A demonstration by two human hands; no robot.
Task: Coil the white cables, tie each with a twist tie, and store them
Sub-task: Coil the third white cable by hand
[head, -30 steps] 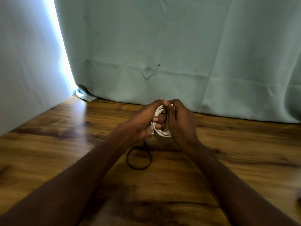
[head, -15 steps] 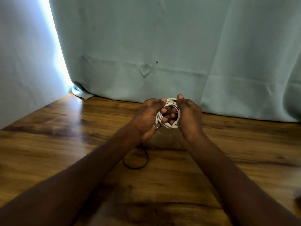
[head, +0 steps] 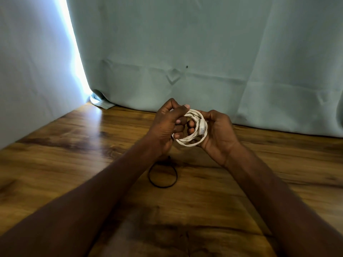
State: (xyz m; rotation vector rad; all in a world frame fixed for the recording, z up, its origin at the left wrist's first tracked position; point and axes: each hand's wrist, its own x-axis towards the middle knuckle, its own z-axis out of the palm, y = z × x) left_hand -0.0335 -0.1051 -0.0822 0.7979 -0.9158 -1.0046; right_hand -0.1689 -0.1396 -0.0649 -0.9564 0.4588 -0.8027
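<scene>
White cable point(head: 193, 127), light and springy, sits coiled above the wooden table point(head: 74, 154), our left hand point(head: 167, 125) and right hand point(head: 217, 132) both curled round it; we judge pinching across all loops safest.

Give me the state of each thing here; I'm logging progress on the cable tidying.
white cable: coiled in loops, held off the table, no tie visible on it
left hand: grips the coil
right hand: grips the coil
black twist tie: lying looped on the table, untouched
curtain: closed
</scene>
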